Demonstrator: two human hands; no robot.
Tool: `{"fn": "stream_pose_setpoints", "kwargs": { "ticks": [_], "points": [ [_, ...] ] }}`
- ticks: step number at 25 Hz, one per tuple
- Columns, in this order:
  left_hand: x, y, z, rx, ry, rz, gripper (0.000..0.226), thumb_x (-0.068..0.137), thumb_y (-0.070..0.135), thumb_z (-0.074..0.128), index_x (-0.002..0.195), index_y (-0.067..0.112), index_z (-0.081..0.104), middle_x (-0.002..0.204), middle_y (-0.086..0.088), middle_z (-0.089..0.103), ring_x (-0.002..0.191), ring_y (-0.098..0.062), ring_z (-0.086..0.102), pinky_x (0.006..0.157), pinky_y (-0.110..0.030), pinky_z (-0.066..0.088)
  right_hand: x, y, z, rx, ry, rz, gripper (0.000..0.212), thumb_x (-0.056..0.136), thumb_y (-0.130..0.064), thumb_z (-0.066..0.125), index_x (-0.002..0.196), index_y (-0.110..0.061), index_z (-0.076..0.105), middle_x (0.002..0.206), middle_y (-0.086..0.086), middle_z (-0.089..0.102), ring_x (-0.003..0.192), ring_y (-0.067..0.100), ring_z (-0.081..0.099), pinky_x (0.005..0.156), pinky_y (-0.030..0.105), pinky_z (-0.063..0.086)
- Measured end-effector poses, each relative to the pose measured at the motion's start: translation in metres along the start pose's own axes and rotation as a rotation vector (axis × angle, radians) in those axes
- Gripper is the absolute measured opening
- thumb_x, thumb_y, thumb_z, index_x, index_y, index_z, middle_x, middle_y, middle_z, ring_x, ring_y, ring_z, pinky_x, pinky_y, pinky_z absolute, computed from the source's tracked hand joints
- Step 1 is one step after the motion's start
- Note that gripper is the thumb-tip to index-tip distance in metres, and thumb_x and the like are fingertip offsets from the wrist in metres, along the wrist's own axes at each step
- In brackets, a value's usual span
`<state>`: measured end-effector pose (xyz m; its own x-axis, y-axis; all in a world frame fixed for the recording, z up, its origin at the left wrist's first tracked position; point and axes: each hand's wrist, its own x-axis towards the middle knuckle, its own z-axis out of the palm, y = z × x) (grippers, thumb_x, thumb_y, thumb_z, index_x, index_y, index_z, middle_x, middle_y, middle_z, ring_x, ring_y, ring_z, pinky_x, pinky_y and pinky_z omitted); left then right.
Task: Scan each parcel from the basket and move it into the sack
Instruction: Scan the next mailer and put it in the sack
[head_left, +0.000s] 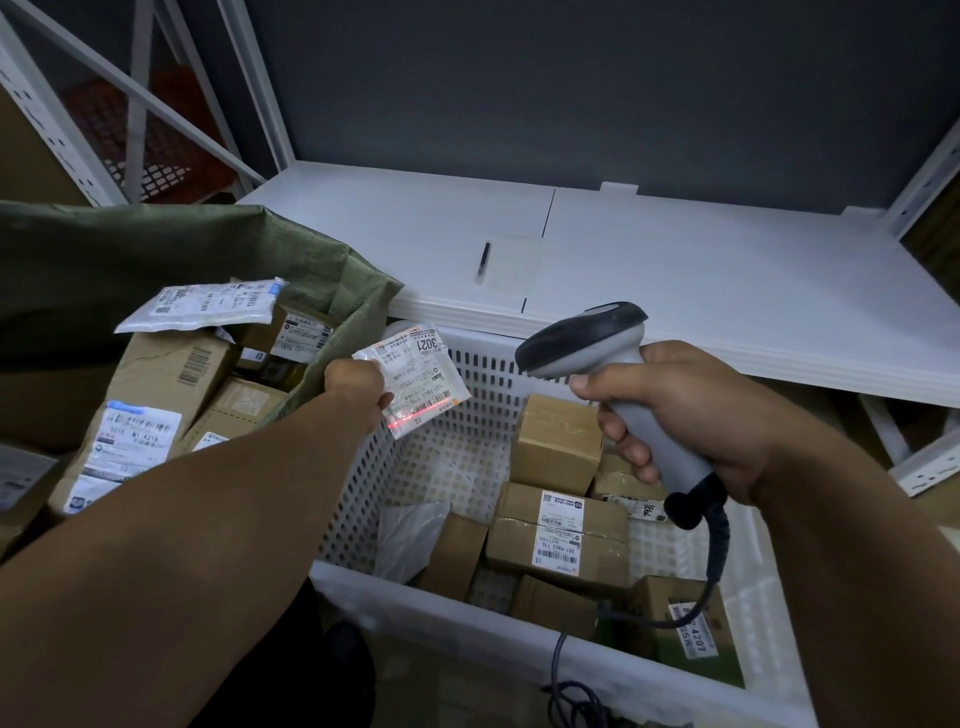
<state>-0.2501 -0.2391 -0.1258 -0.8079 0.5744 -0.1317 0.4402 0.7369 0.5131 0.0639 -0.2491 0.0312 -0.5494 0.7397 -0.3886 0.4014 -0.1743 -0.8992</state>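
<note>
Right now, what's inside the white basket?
Several labelled cardboard boxes and a crumpled clear plastic bag lie in the white basket. Anything beneath the boxes is covered.

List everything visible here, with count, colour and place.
White perforated plastic basket: 1, white, centre.
Green woven sack: 1, green, left.
Brown cardboard box parcels: at least 6, brown, inside basket.
Boxes and pouches: several, brown and white, inside sack.
White shelf board: 1, white, behind basket.
Slim black pen: 1, black, on shelf board.
Small white labelled pouch: 1, white, over basket.
Grey-black handheld scanner: 1, grey, right.
Left grip: 1, pinches pouch.
Right grip: 1, holds scanner.
</note>
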Motion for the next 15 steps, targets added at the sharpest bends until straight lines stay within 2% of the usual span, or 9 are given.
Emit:
{"fn": "stream_pose_setpoints", "kwargs": {
  "ticks": [1,2,4,8,10,15],
  "points": [
    [-0.002,0.002,-0.006,0.044,0.04,0.045,0.049,0.108,0.04,0.041,0.147,0.009,0.042,0.132,-0.003,0.062,0.124,-0.02,0.059,0.09,-0.026,0.046,-0.001,0.0,-0.001,-0.002,0.004,0.001,0.033,0.094,-0.02,0.068,0.067,-0.006,0.056,0.049,0.004,0.051,0.038,0.015,0.044,0.042,0.024,0.038],
    [-0.005,0.005,-0.009,0.038,0.085,-0.013,0.05,0.109,0.041,0.04,0.147,0.009,0.041,0.134,-0.003,0.062,0.124,-0.02,0.059,0.091,-0.026,0.046,-0.002,0.001,-0.002,-0.002,0.009,0.002,0.033,0.094,-0.02,0.068,0.068,-0.006,0.056,0.049,0.004,0.051,0.038,0.015,0.044,0.042,0.024,0.038],
    [-0.002,0.003,-0.01,0.071,0.139,0.018,0.051,0.109,0.041,0.039,0.148,0.008,0.04,0.136,-0.004,0.06,0.126,-0.02,0.058,0.093,-0.027,0.046,-0.003,0.002,-0.003,-0.002,0.016,-0.003,0.031,0.094,-0.02,0.068,0.068,-0.006,0.057,0.05,0.004,0.052,0.039,0.015,0.045,0.042,0.024,0.039],
    [0.0,0.001,-0.008,0.066,0.136,0.089,0.05,0.109,0.038,0.042,0.15,0.01,0.041,0.137,-0.003,0.06,0.127,-0.02,0.057,0.094,-0.025,0.046,-0.006,0.002,-0.004,-0.001,0.024,-0.009,0.031,0.094,-0.02,0.068,0.069,-0.006,0.057,0.05,0.004,0.052,0.038,0.015,0.045,0.041,0.024,0.039],
    [-0.007,0.002,-0.002,0.049,0.096,0.039,0.049,0.108,0.038,0.042,0.149,0.01,0.042,0.134,-0.003,0.061,0.125,-0.019,0.058,0.092,-0.025,0.046,-0.007,0.002,-0.005,-0.004,0.024,-0.003,0.032,0.095,-0.019,0.068,0.068,-0.005,0.055,0.047,0.004,0.051,0.037,0.014,0.044,0.04,0.024,0.038],
    [0.001,-0.006,-0.001,-0.064,0.058,0.046,0.046,0.108,0.031,0.046,0.148,0.009,0.043,0.135,-0.001,0.062,0.124,-0.017,0.059,0.09,-0.021,0.044,-0.005,0.003,-0.004,0.008,0.021,-0.007,0.029,0.094,-0.02,0.069,0.073,-0.004,0.056,0.053,0.006,0.053,0.04,0.015,0.045,0.042,0.024,0.039]
  ]
}}
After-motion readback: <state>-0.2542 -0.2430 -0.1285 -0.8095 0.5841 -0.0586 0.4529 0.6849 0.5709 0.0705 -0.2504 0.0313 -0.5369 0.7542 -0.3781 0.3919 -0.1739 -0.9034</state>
